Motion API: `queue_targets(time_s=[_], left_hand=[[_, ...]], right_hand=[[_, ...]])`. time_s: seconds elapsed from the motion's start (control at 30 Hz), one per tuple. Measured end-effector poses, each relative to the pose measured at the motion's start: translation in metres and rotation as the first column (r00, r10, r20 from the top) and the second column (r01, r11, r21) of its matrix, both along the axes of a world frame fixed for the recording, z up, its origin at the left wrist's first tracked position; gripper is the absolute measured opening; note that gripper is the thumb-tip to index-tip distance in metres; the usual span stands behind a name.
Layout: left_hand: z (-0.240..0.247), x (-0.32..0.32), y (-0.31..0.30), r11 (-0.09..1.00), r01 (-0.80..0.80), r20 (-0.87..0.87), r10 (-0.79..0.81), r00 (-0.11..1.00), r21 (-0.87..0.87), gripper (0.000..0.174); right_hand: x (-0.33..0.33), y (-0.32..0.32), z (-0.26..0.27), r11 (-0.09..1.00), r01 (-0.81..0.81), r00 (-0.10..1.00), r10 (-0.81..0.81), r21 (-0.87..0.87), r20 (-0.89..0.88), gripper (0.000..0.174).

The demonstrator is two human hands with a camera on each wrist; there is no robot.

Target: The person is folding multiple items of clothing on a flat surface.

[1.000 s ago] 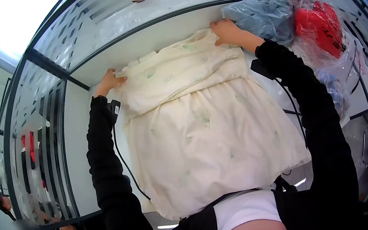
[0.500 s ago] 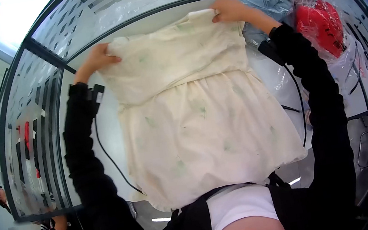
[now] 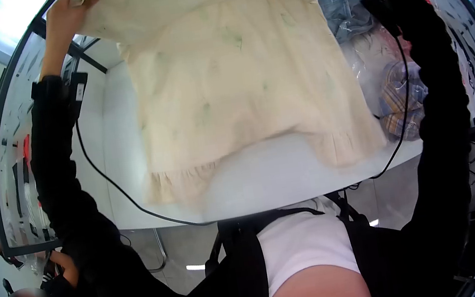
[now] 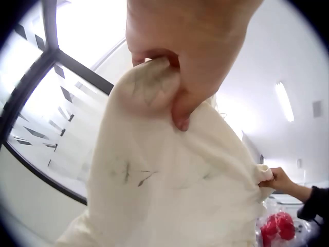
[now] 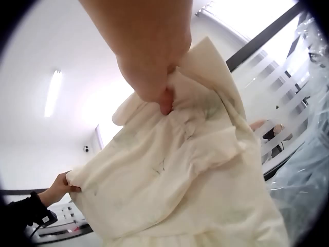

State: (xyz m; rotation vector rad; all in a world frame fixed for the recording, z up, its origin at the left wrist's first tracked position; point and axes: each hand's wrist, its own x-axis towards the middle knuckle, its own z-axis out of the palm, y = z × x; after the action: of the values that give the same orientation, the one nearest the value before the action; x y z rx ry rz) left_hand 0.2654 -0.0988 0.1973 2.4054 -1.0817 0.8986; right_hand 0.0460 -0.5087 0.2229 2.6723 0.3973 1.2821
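Note:
A cream dress (image 3: pixel 239 75) with a faint green leaf print, a gathered waist and a ruffled hem hangs lifted in front of me. My left hand (image 3: pixel 63 24) grips its upper left corner, and in the left wrist view the thumb presses on the cloth. My right hand (image 5: pixel 154 62) pinches the other upper corner, where the fabric bunches and folds over. In the head view that hand lies mostly beyond the top edge. The hem hangs close over the white table (image 3: pixel 265 175).
Clear plastic bags on the right hold blue-grey clothing (image 3: pixel 344 3) and a plaid garment (image 3: pixel 398 101). Red bagged clothing (image 4: pixel 277 226) shows in the left wrist view. Dark-framed, striped glass partitions (image 3: pixel 14 155) border the table. Another person (image 3: pixel 58 295) is at the lower left.
Both hands have gone from the dress's top edge on the table to high up and farther apart, raising the dress. Its hem has moved away from my body, uncovering the table's front edge.

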Motion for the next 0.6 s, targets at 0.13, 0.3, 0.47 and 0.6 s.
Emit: queue_targets(time_s=[0.13,0.3,0.47,0.6], left_hand=[[-0.042,-0.050,0.022,0.998,0.028,-0.024,-0.027,0.999,0.053,0.048],[-0.136,-0.116,0.042,0.896,0.347,-0.179,-0.307,0.935,0.276,0.042],[-0.164,-0.177,0.042,0.704,0.490,-0.421,-0.290,0.859,0.515,0.038],[-0.157,-0.218,0.048,0.796,0.427,-0.441,-0.229,0.868,0.428,0.052]], right_hand=[[-0.035,0.011,-0.031,0.991,-0.040,0.968,0.008,-0.124,-0.250,0.019],[-0.067,0.020,-0.107,0.950,-0.112,0.840,-0.066,-0.291,-0.538,0.025],[-0.109,0.040,-0.173,0.908,-0.330,0.614,-0.002,-0.259,-0.789,0.038],[-0.155,0.067,-0.177,0.977,-0.195,0.663,0.064,-0.090,-0.746,0.041]])
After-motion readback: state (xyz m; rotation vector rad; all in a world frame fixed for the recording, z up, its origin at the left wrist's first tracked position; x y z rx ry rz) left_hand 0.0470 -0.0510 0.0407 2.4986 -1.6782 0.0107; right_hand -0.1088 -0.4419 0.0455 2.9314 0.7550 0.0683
